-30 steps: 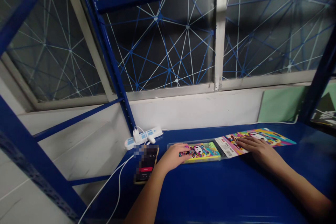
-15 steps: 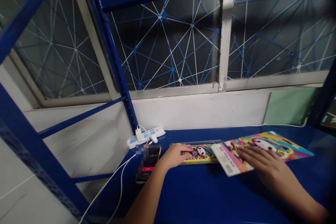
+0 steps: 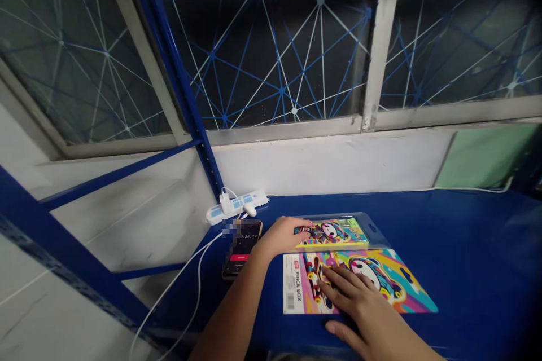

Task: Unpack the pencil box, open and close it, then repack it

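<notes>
Now, R fingers (image 3: 339, 285) splayed, on pencil-box card (image 3: 406, 293)

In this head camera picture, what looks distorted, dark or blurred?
Head view: the wide lens makes the window frame lean and curve; the top right and bottom right corners fall dark; a pixelated patch hides part of the phone; a soft shadow lies beside the right hand on the blue table.

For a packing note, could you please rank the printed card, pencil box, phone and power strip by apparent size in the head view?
1. Printed card
2. Pencil box
3. Phone and power strip: too alike to rank, and the phone sits nearer the camera.
</notes>
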Demonstrator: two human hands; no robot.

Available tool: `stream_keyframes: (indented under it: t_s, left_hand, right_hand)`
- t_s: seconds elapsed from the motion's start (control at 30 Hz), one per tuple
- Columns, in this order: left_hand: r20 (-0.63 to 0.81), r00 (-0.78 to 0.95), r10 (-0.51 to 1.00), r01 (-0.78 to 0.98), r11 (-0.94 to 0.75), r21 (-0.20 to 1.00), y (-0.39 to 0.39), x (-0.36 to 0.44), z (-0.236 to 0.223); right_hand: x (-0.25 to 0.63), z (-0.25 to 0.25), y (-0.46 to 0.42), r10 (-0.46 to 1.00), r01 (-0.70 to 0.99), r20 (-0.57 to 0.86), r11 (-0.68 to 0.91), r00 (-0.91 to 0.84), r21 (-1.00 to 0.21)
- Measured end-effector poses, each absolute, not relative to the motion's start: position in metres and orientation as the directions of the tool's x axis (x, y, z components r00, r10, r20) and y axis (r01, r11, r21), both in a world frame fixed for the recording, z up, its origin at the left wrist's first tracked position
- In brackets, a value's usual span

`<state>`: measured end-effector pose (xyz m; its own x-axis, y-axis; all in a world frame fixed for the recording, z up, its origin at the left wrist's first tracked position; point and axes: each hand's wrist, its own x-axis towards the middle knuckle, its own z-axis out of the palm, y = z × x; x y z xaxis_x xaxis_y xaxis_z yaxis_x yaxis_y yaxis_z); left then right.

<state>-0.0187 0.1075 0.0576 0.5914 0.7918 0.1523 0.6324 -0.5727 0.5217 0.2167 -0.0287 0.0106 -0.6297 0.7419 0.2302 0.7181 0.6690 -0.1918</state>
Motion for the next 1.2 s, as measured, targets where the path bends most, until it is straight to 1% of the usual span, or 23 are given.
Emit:
stream_keyframes:
  t_s: [0.07,0.13,0.33,0.47,0.57,0.7,0.83,1.0,1.2]
  left_hand:
    - [0.157,0.577,0.801,0.641,-0.564,0.521,0.107,-0.019,0.057]
    - [0.167,0.571,0.804,0.645,-0.565,0.515,0.107,-0.018,0.056]
    - [0.226,0.549,0.805,0.679,-0.587,0.44,0.1,-0.007,0.053]
    - [0.262,0.547,0.795,0.702,-0.606,0.374,0.089,0.003,0.054]
    - [0.285,0.548,0.786,0.712,-0.618,0.335,0.081,0.008,0.056]
    - [0.29,0.561,0.775,0.711,-0.631,0.311,0.076,0.011,0.057]
    - [0.276,0.588,0.761,0.696,-0.649,0.306,0.074,0.01,0.06]
    - [0.265,0.601,0.754,0.686,-0.656,0.313,0.072,0.01,0.06]
    - [0.302,0.509,0.806,0.744,-0.588,0.317,0.079,0.017,0.049]
  right_hand:
    - [0.212,0.011,-0.027,0.777,0.727,0.193,0.628,-0.598,-0.278]
    - [0.208,0.01,-0.029,0.798,0.731,0.187,0.601,-0.573,-0.322]
    - [0.204,0.006,-0.034,0.844,0.774,0.188,0.536,-0.502,-0.337]
    - [0.203,0.002,-0.034,0.827,0.774,0.243,0.561,-0.507,-0.293]
    - [0.199,0.0,-0.034,0.803,0.779,0.296,0.586,-0.518,-0.224]
    - [0.19,-0.003,-0.037,0.766,0.794,0.384,0.596,-0.517,-0.12]
    - [0.186,-0.003,-0.04,0.744,0.804,0.43,0.591,-0.512,-0.066]
    - [0.191,0.0,-0.04,0.749,0.783,0.382,0.615,-0.542,-0.094]
    - [0.193,0.005,-0.041,0.805,0.785,0.265,0.585,-0.532,-0.202]
